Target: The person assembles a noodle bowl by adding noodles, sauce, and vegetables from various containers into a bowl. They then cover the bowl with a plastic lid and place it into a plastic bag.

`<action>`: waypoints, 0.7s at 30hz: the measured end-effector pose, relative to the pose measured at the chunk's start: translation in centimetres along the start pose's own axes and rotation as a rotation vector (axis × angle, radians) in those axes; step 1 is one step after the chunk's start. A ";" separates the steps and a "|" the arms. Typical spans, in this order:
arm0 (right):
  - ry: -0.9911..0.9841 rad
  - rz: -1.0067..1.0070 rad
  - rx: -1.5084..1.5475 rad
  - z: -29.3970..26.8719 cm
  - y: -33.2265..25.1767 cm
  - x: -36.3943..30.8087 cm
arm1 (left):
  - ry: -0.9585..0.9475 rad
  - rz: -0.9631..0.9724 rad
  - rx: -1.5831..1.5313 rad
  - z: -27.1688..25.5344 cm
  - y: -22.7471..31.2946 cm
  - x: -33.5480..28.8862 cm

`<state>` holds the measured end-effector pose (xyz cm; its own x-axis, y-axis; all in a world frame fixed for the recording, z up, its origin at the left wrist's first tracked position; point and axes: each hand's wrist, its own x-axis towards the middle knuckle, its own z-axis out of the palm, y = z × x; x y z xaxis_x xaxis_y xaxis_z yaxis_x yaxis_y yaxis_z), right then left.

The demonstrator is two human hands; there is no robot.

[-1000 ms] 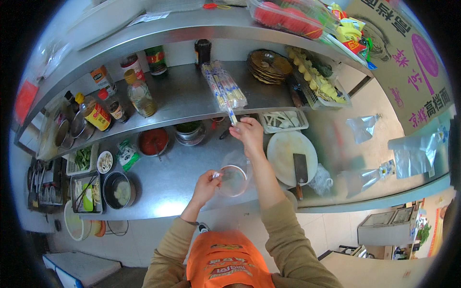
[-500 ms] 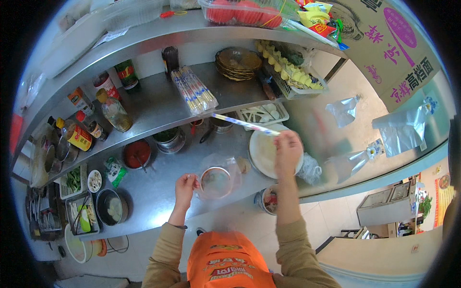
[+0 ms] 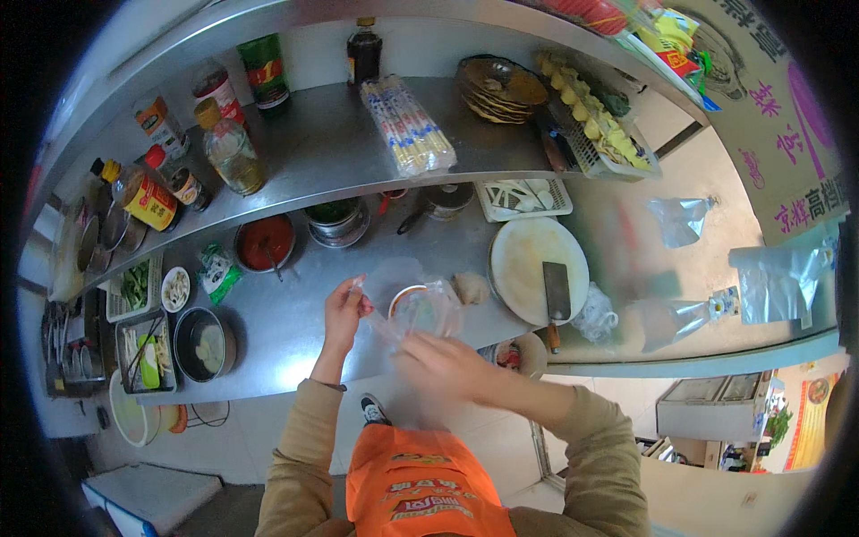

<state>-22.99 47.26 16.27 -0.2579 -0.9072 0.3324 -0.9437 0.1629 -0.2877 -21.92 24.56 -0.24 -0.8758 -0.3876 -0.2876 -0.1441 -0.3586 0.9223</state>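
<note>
My left hand [image 3: 344, 313] is closed, pinching the edge of a clear plastic bag [image 3: 449, 313] over the steel counter's front part. Inside the bag is a round container [image 3: 413, 302] with a pale rim; its contents are hard to make out. Against the bag's near side, my right hand [image 3: 438, 365] is smeared by motion, so its fingers and anything between them cannot be read. A tan lump [image 3: 470, 288] lies right of the bag. Farther right, a cleaver [image 3: 557, 291] rests on a round white cutting board [image 3: 517, 255].
A shelf above the counter [image 3: 295, 327] holds packaged chopsticks [image 3: 407, 125], sauce bottles [image 3: 143, 197] and brown round plates [image 3: 501, 88]. Below stand a bowl of red sauce [image 3: 259, 240], a dark pot [image 3: 204, 345] and a white basket [image 3: 528, 199]. Plastic bags [image 3: 680, 219] hang at right.
My right hand has come from over the cutting board down and left to the bag. The wrapped chopsticks it held no longer show clearly. The view has shifted, uncovering the cleaver.
</note>
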 end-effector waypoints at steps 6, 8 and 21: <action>-0.253 0.087 -0.226 13.4 10.8 5.1 | -0.001 0.092 -0.049 0.1 -1.4 1.3; -0.334 0.117 -0.115 17.0 14.4 6.3 | -0.003 0.140 0.013 0.1 -1.9 1.8; -0.820 1.008 0.492 20.7 24.6 3.1 | -0.125 0.072 0.437 2.3 -2.7 1.5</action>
<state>-42.71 40.45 -8.34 -0.4208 -0.4758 -0.7723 -0.2121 0.8794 -0.4262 -23.94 26.94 -2.61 -0.9356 -0.2835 -0.2103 -0.2382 0.0673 0.9689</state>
